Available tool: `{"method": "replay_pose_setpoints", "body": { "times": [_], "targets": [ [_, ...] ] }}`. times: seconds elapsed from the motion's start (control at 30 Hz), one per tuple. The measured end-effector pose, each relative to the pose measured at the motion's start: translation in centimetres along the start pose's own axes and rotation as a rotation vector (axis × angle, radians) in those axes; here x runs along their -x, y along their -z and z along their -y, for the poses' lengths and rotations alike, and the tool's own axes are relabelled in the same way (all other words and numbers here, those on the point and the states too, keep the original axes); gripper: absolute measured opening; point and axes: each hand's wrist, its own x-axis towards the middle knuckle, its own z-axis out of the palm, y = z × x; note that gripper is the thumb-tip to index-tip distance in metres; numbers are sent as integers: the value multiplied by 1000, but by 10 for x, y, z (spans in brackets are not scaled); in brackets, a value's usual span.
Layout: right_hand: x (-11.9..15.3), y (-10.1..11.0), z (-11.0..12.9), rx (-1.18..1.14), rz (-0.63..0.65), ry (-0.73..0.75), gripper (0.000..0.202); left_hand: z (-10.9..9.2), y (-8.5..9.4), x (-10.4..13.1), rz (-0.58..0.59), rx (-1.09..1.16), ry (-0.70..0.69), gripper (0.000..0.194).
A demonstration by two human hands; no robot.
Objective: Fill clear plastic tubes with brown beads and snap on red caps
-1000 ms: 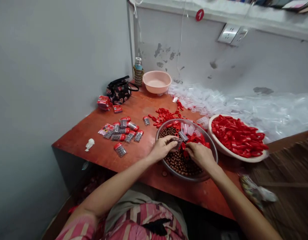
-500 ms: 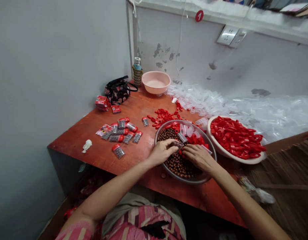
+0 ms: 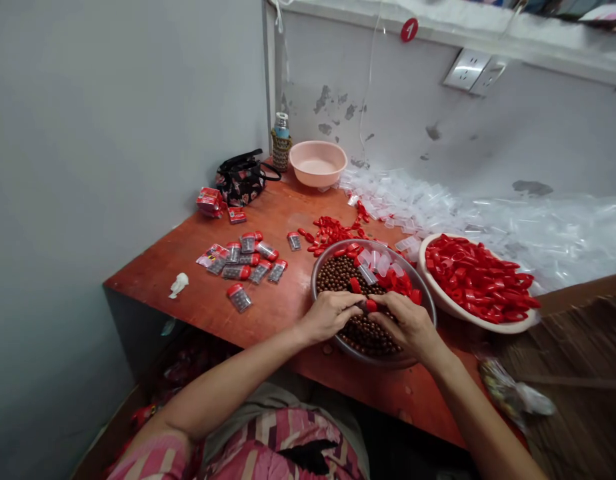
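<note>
White tissue (image 3: pixel 179 285): one, lying crumpled well to the left of the grip.
Red packets (image 3: pixel 209 202): a stack too tightly overlapped for counting, with one more just beside it, lying far left of and beyond the grip.
Filled containers (image 3: pixel 239 299): roughly ten, some overlapping, lying left of the grip; they are probably being kept apart from the loose parts.
Floral bag (image 3: pixel 243 180): one, sitting beyond and left of the grip, presumably leaving the working area free.
Pink basin (image 3: pixel 318 179): one, standing well beyond the grip.
Left hand (image 3: pixel 331 315): one, closing thumb and fingers on the dark body of the held container, apparently for steadying it.
Held container (image 3: pixel 371 305): one, lying between both hands above the beads, its red end facing right.
Metal basin (image 3: pixel 388 363): one, standing directly beneath the grip, holding brown beads (image 3: pixel 338 272), uncountably many, and several clear shells (image 3: pixel 383 263); it is likely serving as a catch for drops.
Right hand (image 3: pixel 405 319): one, pinching the red end.
Pale basin (image 3: pixel 511 327): one, standing just right of the grip, heaped with countless red caps (image 3: pixel 475 277), seemingly for easy reach.
</note>
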Motion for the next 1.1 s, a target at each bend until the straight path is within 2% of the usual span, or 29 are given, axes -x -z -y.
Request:
{"method": "replay_pose_setpoints", "body": {
  "times": [0.13,0.23,0.33,0.4,0.57,0.67,0.73,0.87,1.03,1.1],
  "targets": [
    [3,-5,3,122,29,65,21,5,-6,4,-1,-132,-14,22],
    [2,-8,8,232,77,107,20,9,-10,8,46,-247,-50,23],
    [-3,-7,10,216,128,111,21,8,-9,9,64,-253,-52,24],
    [-5,-5,7,49,82,41,23,4,-6,7,10,-113,-21,26],
    [3,-9,-3,-713,-182,-380,41,-7,6,-3,-118,374,114,30],
    [12,-16,-8,-1074,-284,-508,41,-4,8,-6,-126,508,165,32],
    [15,-19,-11,-1173,-304,-556,32,-2,8,-5,-97,502,165,31],
    [8,-18,-10,-1214,-224,-557,25,-2,5,-2,-39,296,74,25],
    [-5,-16,6,-1366,110,-714,33,-5,5,2,-58,183,8,27],
    [-7,-19,13,-1477,174,-749,32,-4,5,3,-54,180,-7,29]
  ]
}}
